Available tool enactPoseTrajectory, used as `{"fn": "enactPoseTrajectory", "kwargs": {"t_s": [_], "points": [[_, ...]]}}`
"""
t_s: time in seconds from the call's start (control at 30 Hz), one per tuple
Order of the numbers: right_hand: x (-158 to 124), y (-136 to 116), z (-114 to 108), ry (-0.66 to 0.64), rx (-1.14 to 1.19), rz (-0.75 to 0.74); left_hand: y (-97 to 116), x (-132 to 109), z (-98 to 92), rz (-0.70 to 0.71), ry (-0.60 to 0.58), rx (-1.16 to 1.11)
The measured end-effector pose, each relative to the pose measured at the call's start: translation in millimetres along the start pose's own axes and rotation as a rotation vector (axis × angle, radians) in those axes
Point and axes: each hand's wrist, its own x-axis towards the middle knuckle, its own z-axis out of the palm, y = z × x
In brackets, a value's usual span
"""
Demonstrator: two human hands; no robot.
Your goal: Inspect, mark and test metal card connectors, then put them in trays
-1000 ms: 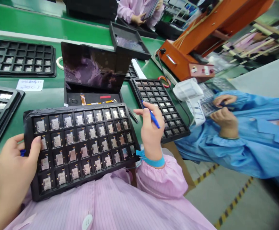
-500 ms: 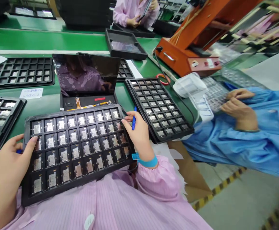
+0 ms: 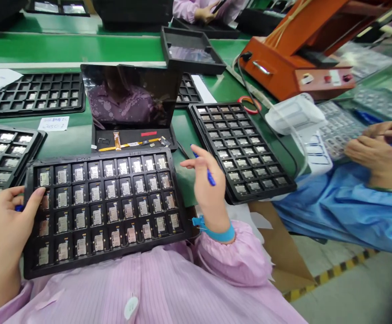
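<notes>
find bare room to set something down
Widest: the green strip, left of the open black box, behind the dark screen. A narrow gap separates that screen from the right tray. Crowded: left of the held tray, where more trays sit.

Beyond the black tray (image 3: 30,267), whose rim lettering (image 3: 134,153) is too blurred, I read only "IC" on a handwritten white label (image 3: 53,123).

We see a smooth black plastic tray (image 3: 115,156), bright metal parts (image 3: 95,193), a glossy, mirror-like screen (image 3: 131,96), a smooth green worktop (image 3: 185,129), a matt paper label (image 3: 53,123) and a soft cloth smock (image 3: 101,288).
</notes>
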Motion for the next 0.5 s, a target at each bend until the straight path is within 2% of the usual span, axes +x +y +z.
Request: {"fn": "enactPoseTrajectory", "kwargs": {"t_s": [0.07, 0.13, 0.2, 0.27, 0.33, 0.4, 0.5], "points": [[5.0, -11.5, -0.8, -0.006, 0.118, 0.002, -2.2, 0.8, 1.7, -0.001, -0.011, -0.012], [8.1, -24.4, -0.9, -0.068, 0.216, -0.016, -6.7, 2.4, 3.9, 0.005, -0.023, 0.013], [9.1, -34.3, -0.1, -0.123, 0.333, -0.057, -12.6, 4.3, 6.7, 0.018, -0.010, 0.047], [9.1, -36.7, 2.4, -0.125, 0.416, -0.104, -17.9, 5.5, 10.0, 0.045, 0.023, 0.059], [9.6, -30.3, 6.9, -0.059, 0.372, -0.125, -21.1, 5.4, 12.9, 0.078, 0.061, 0.043], [11.1, -18.1, 13.2, 0.019, 0.230, -0.122, -22.3, 4.7, 14.6, 0.093, 0.082, 0.033], [12.5, -0.7, 24.1, 0.028, 0.096, -0.116, -22.7, 4.5, 15.2, 0.076, 0.059, 0.020]]}}
